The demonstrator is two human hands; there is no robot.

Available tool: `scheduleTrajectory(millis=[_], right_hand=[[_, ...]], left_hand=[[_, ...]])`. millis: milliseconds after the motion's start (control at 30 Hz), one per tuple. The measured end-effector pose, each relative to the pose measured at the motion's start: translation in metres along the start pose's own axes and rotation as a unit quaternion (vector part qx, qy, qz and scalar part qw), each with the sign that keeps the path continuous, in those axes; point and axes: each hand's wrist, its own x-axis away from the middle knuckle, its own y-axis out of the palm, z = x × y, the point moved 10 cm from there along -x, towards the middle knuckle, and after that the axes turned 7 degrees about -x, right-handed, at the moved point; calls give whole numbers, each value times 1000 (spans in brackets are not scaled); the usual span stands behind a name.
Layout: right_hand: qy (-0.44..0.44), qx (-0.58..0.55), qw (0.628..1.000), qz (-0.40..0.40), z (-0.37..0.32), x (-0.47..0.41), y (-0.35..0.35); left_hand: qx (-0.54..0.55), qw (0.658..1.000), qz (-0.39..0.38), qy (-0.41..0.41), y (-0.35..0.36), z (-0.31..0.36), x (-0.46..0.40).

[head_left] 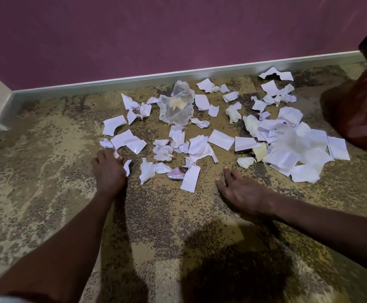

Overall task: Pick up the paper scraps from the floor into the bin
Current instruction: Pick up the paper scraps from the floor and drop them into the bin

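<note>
From the head camera, the paper scraps (200, 136) lie scattered over a mottled brown carpet floor (36, 171), spread in a wide band just in front of the pale skirting board (134, 80) that runs below a purple wall (156, 29). Taking the skirting board as the mark: closest to it, about midway along, sits a crumpled clear plastic bag (176, 104); further out from it lie flat torn sheets and balled-up bits, with the thickest heap (294, 147) toward the right end.

The left hand (109, 169) is down on the near edge of the litter, furthest from the skirting board, palm down with the fingers bent over a small white scrap (126, 167); whether it truly has that scrap pinched I cannot tell. The right hand (241, 191) hovers low over bare carpet, fingers spread and relaxed, holding nothing, just short of a white folded slip (190, 178).

At the right end of the skirting board a dark reddish-brown bin (357, 110) leans into view, blurred, beside the heap.
</note>
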Motion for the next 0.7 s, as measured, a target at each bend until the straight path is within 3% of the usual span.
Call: scheduleTrajectory(millis=[167,300,400,533,700], right_hand=[[19,-38,999,3,5,-1,2],[34,-50,998,-7,6,0,2],[-4,-21,1000,6,-1,-1,-1],[25,-4,999,-31,-1,7,-4],[29,59,995,-75,2,14,0]], left_hand=[[-31,998,55,-3,-25,13,24],[146,988,20,-53,-25,3,32],[224,970,-2,-100,-31,0,45],[269,960,-35,-67,-38,15,59],[217,973,-77,26,-37,44,77]])
